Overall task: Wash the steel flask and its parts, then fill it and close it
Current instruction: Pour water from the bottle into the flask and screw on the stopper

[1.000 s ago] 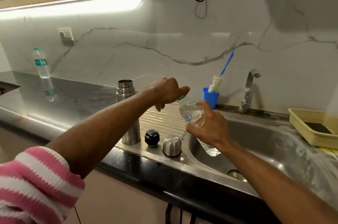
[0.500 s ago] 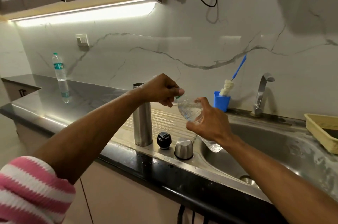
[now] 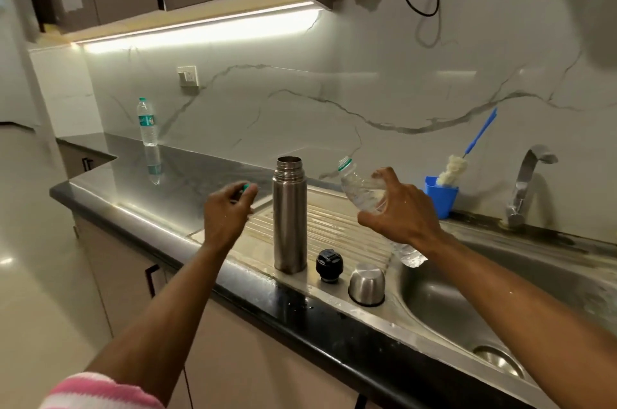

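Uncapped water bottle [image 3: 362,190] tilted toward open steel flask [image 3: 289,218].
Thin, crushable, wet plastic: right hand [image 3: 399,211] gripping mid-body; left hand [image 3: 227,211] pinching green cap [image 3: 246,188].

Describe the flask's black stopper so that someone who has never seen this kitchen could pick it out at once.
Start at the steel sink and look to the ribbed draining board on its left. Three things stand along the board's front edge: the tall open steel flask, then the black stopper, then the upturned steel cup. The stopper is the middle one, the shortest, and the only one that is black rather than bare steel.
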